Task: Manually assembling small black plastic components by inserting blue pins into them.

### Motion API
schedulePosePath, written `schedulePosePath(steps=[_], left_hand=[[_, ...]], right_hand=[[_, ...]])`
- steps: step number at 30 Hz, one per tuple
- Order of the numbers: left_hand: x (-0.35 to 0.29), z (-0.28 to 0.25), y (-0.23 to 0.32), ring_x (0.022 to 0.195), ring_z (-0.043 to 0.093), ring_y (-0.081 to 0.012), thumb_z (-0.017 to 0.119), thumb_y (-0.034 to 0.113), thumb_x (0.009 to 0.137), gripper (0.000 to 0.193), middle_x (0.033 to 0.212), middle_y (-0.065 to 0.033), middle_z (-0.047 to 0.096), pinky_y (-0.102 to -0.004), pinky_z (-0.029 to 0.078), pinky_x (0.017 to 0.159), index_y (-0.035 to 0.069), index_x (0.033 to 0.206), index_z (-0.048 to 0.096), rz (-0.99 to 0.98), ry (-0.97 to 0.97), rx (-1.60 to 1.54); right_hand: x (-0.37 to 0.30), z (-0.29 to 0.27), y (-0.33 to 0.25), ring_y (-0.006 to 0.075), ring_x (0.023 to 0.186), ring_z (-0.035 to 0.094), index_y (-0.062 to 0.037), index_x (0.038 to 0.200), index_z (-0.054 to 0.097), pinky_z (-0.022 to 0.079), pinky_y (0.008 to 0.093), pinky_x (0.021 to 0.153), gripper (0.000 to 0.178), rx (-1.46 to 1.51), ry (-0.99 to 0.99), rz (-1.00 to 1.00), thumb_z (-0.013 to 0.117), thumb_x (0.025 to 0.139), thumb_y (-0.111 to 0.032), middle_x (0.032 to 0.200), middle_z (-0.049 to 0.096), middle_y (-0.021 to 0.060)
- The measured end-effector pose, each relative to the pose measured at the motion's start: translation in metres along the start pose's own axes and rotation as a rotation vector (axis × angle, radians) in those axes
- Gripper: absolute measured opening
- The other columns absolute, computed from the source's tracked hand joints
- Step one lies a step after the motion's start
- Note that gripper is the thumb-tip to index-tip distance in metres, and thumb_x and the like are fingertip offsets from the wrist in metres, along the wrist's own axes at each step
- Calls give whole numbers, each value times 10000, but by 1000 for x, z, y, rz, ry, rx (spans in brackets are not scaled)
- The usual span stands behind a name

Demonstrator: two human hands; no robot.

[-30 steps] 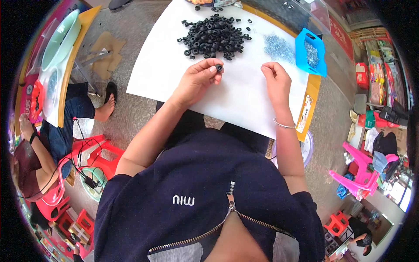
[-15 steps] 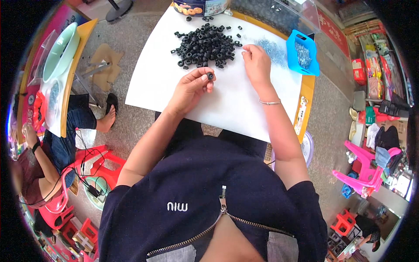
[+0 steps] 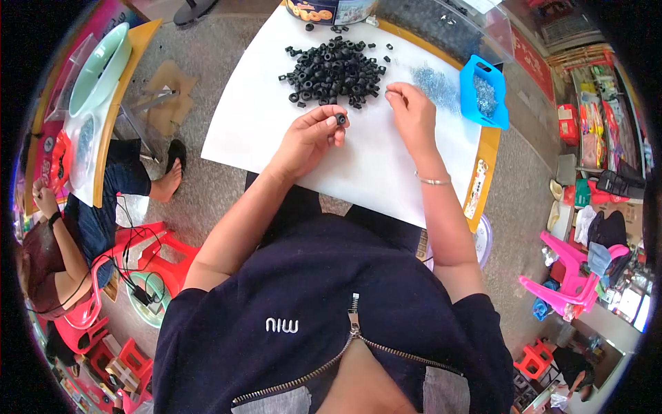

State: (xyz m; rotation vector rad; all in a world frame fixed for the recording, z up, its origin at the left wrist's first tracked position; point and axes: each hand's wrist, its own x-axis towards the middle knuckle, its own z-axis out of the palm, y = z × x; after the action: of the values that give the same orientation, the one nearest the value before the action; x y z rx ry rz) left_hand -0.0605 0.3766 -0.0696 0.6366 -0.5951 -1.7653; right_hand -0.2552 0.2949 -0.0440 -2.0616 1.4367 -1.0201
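My left hand (image 3: 303,143) is closed, pinching a small black plastic part (image 3: 340,120) with a round hole between thumb and fingertips. Just beyond it, a heap of similar black parts (image 3: 334,69) lies on the white tabletop (image 3: 248,124). To the right, my right hand (image 3: 416,117) hovers low over the board, thumb and forefinger pressed together; whatever they may hold is too small to make out. Past those fingertips, tiny silvery pieces (image 3: 436,86) are spread on the board. More of them fill a blue plastic basket (image 3: 491,123) at the right edge.
A round printed tin (image 3: 324,10) and a clear plastic box (image 3: 469,27) stand at the far edge. On the left, another person's arm (image 3: 65,241) reaches by a side table with a pale green basin (image 3: 101,69). A pink stool (image 3: 569,272) stands right.
My right hand has drawn slightly back toward me from the silvery pieces. The left hand keeps its pinch on the black part. The whole view has shifted a little.
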Motion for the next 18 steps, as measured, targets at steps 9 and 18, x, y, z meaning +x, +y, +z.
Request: schedulePosePath(steps=[9,18], left_hand=[[2,-4,-2,746,547,-110,523,121,923,198,951,-60,563,-225,455,697,1,1077,554,13,-9,-19],[1,-3,0,746,553,-109,532,123,919,199,955,-69,573,-227,461,698,3,1075,559,13,-6,-8]], right_hand=[[-58,-10,5,273,850,538,-18,972,634,455,360,758,220,-99,-23,-141,611,755,8,905,576,110],[-66,-6,0,268,869,526,-38,979,560,417,372,791,294,-108,42,-21,684,714,-65,904,575,105]])
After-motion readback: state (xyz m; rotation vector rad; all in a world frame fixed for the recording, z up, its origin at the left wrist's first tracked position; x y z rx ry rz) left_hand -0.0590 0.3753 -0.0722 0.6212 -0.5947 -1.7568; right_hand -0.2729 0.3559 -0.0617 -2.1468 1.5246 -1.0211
